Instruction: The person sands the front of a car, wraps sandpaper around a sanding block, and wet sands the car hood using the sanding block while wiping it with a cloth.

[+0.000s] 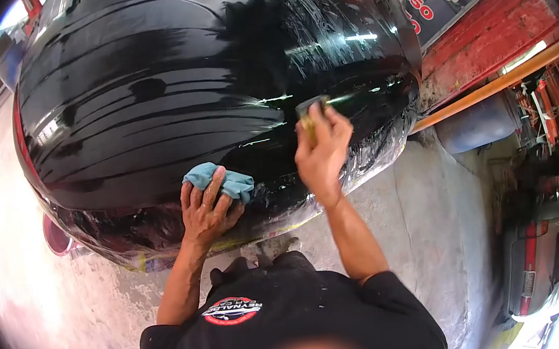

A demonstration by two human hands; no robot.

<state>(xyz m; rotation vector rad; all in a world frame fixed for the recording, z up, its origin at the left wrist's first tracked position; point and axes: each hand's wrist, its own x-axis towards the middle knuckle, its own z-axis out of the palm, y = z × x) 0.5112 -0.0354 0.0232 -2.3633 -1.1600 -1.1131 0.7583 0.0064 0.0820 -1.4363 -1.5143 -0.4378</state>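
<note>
Head view: I read "REYNALDO" on the black shirt (289,318) and "3,199" on the printed banner (435,1) past one o'clock. Over the glossy black panel (151,137), the right hand (324,152) pinches a yellowish, dark-ended block (309,128) near four o'clock; the half-curled left hand (209,213) holds crumpled blue cloth (239,185) at six.

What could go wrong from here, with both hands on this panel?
Grit under the block in the right hand might scratch the glossy black panel.
The panel looks wet and streaked, so the block might slip.
The left hand has the blue cloth near the panel's lower edge, where it might catch the loose plastic film.
</note>
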